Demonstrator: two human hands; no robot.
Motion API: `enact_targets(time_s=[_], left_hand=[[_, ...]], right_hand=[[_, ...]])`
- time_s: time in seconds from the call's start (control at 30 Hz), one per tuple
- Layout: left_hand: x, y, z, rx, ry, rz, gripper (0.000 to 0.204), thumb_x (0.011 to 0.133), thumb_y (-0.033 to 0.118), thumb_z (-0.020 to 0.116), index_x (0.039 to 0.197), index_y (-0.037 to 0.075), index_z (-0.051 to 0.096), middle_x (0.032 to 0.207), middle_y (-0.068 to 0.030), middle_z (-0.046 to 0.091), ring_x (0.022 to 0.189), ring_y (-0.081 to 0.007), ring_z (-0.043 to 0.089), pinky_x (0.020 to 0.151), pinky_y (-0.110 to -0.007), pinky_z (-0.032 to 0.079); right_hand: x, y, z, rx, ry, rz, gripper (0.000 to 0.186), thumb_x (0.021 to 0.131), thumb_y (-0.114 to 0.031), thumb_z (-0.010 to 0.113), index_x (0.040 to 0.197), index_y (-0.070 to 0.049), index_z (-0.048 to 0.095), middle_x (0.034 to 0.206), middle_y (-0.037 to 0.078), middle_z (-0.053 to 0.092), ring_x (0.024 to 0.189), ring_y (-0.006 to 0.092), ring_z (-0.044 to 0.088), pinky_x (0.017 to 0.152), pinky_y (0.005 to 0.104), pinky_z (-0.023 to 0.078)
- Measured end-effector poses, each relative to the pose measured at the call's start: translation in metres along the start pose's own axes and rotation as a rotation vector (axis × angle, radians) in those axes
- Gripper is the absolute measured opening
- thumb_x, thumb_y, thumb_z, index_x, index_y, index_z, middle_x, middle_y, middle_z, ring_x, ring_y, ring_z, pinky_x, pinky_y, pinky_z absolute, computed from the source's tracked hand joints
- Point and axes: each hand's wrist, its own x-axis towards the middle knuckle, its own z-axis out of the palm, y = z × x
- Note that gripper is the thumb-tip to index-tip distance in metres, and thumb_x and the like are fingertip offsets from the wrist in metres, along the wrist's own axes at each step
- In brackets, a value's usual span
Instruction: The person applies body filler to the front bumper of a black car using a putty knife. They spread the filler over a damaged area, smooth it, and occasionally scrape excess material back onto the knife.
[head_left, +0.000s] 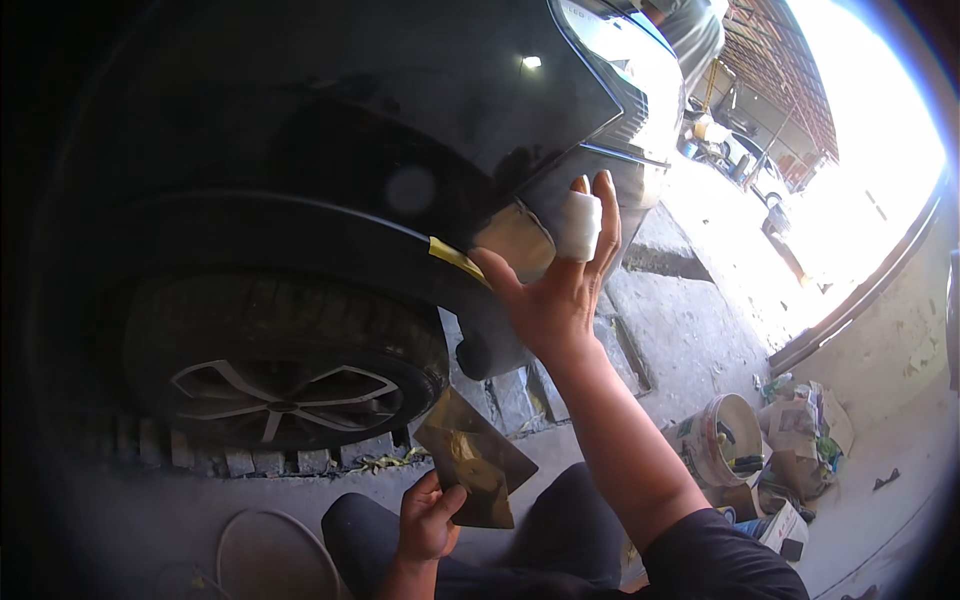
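Head view: left hand [432,515] pinches a dark sheet [497,455] by its lower left edge above the lap, probably keeping its yellow smear [470,460] finger-free. Right hand [556,300] is spread beside the car's [420,110] beige patch [518,243], thumb near yellow tape [456,258] (likely edge masking); white wrap [579,228] at fingers, contact unclear.

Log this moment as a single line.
Left hand: holding dark flat sheet | right hand: spread by tan patch on dark car, white piece at fingers | yellow tape: beside patch

car panel [400,120]: glossy (light glints) | sheet [484,465]: smooth | tyre [280,303]: matt rubber
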Motion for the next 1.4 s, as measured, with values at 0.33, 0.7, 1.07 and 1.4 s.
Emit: enact_targets(time_s=[0.33, 0.7, 1.07, 1.4], left_hand=[[-0.002, -0.003, -0.007, 0.005, 0.049, 0.002, 0.036, 0.095, -0.003, 0.054, 0.131, -0.007, 0.055, 0.124, -0.0155, 0.064, 0.114, -0.0234, 0.062, 0.102, -0.038, 0.047], [-0.001, -0.001, -0.007, 0.002, 0.033, 0.007, 0.036, 0.094, -0.003, 0.056, 0.13, -0.005, 0.056, 0.125, -0.0148, 0.064, 0.115, -0.024, 0.062, 0.103, -0.039, 0.047], [0.004, -0.002, -0.013, -0.194, -0.157, -0.171, 0.047, 0.095, 0.001, 0.056, 0.139, -0.006, 0.045, 0.134, -0.0203, 0.058, 0.124, -0.0329, 0.058, 0.107, -0.046, 0.047], [0.02, -0.013, 0.009, -0.314, -0.23, -0.155, 0.05, 0.094, 0.002, 0.06, 0.14, -0.006, 0.045, 0.135, -0.0202, 0.057, 0.123, -0.0329, 0.058, 0.106, -0.046, 0.047]], right_hand=[[-0.029, 0.025, 0.007, 0.02, -0.002, -0.019, 0.095, 0.072, -0.033, 0.087, 0.145, -0.003, 0.036, 0.152, 0.027, 0.028, 0.14, 0.047, 0.03, 0.115, 0.0589, 0.025], [-0.063, 0.054, 0.005, -0.002, -0.039, 0.048, 0.095, 0.069, -0.033, 0.088, 0.143, -0.001, 0.038, 0.153, 0.026, 0.028, 0.14, 0.047, 0.03, 0.115, 0.0585, 0.025], [-0.138, 0.005, -0.092, 1.319, -0.732, 0.92, 0.055, 0.099, -0.017, 0.061, 0.148, -0.003, 0.039, 0.105, 0.005, 0.067, 0.101, 0.0125, 0.059, 0.094, 0.0326, 0.046], [-0.137, -0.038, -0.11, 1.85, -0.436, 1.415, 0.085, 0.089, -0.042, 0.071, 0.153, -0.008, 0.028, 0.144, 0.015, 0.046, 0.134, 0.0281, 0.045, 0.111, 0.0434, 0.036]])
